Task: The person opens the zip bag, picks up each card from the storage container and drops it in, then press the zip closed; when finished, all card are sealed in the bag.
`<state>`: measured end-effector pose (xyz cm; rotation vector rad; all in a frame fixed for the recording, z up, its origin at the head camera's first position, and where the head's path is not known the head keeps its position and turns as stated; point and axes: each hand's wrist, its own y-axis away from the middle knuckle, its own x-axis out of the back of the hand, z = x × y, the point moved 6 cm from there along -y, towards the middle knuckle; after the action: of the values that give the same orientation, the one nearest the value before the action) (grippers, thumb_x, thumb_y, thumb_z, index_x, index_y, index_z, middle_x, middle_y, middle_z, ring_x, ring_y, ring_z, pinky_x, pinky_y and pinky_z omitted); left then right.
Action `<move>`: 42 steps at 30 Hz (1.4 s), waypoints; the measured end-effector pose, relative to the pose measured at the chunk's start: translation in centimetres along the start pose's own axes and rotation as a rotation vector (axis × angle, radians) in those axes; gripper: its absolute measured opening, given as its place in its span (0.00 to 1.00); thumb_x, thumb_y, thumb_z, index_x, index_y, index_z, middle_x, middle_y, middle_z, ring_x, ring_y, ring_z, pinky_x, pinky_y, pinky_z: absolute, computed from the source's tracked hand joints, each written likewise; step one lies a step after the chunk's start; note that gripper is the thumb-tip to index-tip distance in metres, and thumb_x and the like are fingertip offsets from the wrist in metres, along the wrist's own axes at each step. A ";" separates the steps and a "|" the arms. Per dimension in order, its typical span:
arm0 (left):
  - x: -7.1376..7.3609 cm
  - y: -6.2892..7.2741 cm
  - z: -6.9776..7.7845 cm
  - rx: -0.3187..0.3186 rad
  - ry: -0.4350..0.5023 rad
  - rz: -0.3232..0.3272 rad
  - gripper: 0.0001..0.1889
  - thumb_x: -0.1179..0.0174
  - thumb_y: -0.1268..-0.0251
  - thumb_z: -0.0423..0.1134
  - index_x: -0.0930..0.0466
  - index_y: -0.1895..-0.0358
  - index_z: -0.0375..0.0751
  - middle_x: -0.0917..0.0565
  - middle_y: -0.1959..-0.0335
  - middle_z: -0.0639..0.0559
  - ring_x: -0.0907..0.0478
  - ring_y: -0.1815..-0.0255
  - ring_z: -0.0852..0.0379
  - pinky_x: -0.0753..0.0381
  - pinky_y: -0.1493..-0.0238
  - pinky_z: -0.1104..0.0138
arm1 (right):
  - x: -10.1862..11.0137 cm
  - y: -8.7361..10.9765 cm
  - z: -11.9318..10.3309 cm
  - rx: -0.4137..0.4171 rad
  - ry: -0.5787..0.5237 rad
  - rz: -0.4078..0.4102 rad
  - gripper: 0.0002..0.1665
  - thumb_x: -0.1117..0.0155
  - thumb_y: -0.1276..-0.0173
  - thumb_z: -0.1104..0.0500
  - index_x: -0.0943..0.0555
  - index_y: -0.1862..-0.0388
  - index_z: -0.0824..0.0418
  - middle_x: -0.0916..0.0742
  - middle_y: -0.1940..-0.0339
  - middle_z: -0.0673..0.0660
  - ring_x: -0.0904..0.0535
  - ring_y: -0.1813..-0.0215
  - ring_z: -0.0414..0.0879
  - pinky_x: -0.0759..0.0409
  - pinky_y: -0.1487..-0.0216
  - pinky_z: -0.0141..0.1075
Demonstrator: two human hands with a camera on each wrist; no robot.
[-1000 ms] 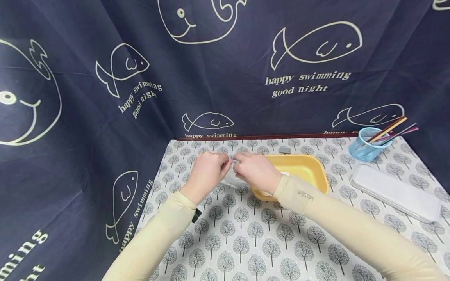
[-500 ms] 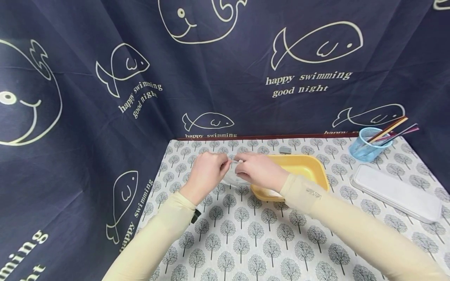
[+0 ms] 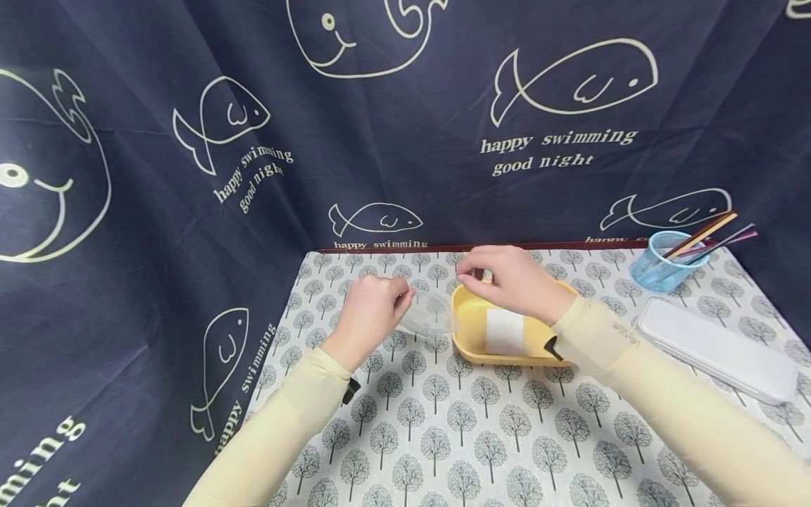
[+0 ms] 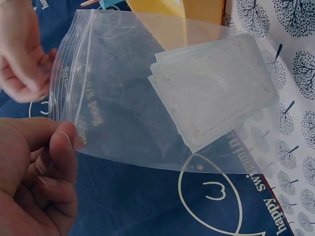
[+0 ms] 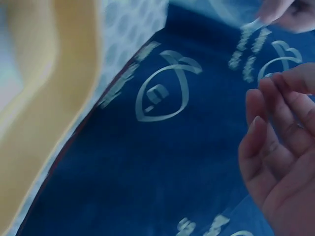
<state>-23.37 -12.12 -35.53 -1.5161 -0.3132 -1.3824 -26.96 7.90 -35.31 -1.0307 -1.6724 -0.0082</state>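
Observation:
My left hand (image 3: 370,313) pinches the zip edge of a clear plastic zip bag (image 4: 118,98), with thumb and fingers on one corner of it. Inside the bag lies a small stack of whitish cards (image 4: 216,88), slightly fanned, near the end away from the zip. In the head view the bag shows only faintly, beside the yellow tray (image 3: 467,313). My right hand (image 3: 516,278) hovers over that tray, apart from the bag, its fingers loosely bent with nothing visible in them. A white rectangular piece (image 3: 505,331) lies in the tray, partly below the right arm.
A blue mesh cup (image 3: 659,264) with several sticks and pens stands at the back right. In front of it lies a long white case (image 3: 716,348). A dark blue curtain (image 3: 405,141) with fish drawings hangs behind the tree-patterned tablecloth (image 3: 443,436).
My right hand has come away from the bag's edge and moved right, over the yellow tray. The left hand stays in place, still pinching the bag.

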 end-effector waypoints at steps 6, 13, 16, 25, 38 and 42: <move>0.0 0.0 0.0 0.004 0.000 -0.007 0.13 0.32 0.30 0.35 0.17 0.76 0.44 0.19 0.84 0.56 0.25 0.84 0.62 0.22 0.75 0.67 | -1.3 2.2 4.5 -0.117 0.154 -0.133 0.04 0.32 0.29 0.61 0.11 0.61 0.56 0.09 0.60 0.49 0.13 0.59 0.48 0.15 0.55 0.46; -0.1 0.0 -0.1 0.004 0.002 -0.010 0.14 0.31 0.30 0.35 0.18 0.77 0.45 0.20 0.85 0.57 0.26 0.84 0.63 0.22 0.75 0.68 | -3.4 4.3 7.9 -0.198 0.221 -0.256 0.06 0.32 0.32 0.63 0.12 0.67 0.53 0.10 0.63 0.50 0.15 0.63 0.47 0.15 0.59 0.48; -0.1 0.0 -0.1 0.003 0.004 -0.004 0.14 0.31 0.30 0.34 0.18 0.78 0.45 0.20 0.85 0.57 0.26 0.84 0.63 0.22 0.75 0.67 | -4.1 4.9 8.9 -0.206 0.247 -0.295 0.08 0.30 0.35 0.64 0.14 0.72 0.52 0.14 0.69 0.47 0.21 0.69 0.43 0.18 0.65 0.44; 0.0 0.0 0.0 0.012 0.001 -0.010 0.14 0.31 0.31 0.34 0.17 0.77 0.44 0.20 0.85 0.56 0.25 0.84 0.63 0.21 0.75 0.67 | -6.6 6.9 11.4 -0.270 0.231 -0.450 0.11 0.26 0.36 0.65 0.18 0.74 0.53 0.21 0.79 0.44 0.27 0.75 0.41 0.22 0.68 0.38; -0.1 0.1 0.0 0.005 -0.002 -0.010 0.14 0.32 0.30 0.35 0.17 0.77 0.44 0.20 0.85 0.56 0.25 0.84 0.62 0.21 0.75 0.66 | -7.5 8.7 11.9 -0.403 0.268 -0.645 0.22 0.17 0.43 0.44 0.21 0.70 0.55 0.17 0.67 0.53 0.23 0.70 0.44 0.17 0.64 0.41; -0.1 0.1 0.1 0.000 -0.004 -0.007 0.14 0.31 0.30 0.35 0.17 0.77 0.44 0.20 0.85 0.56 0.25 0.84 0.61 0.21 0.75 0.65 | -8.1 9.1 12.0 -0.445 0.296 -0.706 0.31 0.17 0.50 0.35 0.19 0.65 0.57 0.17 0.47 0.66 0.19 0.64 0.50 0.14 0.57 0.50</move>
<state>-23.28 -12.05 -35.59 -1.5197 -0.3207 -1.3848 -30.63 14.45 -50.64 -0.6540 -1.7081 -0.9825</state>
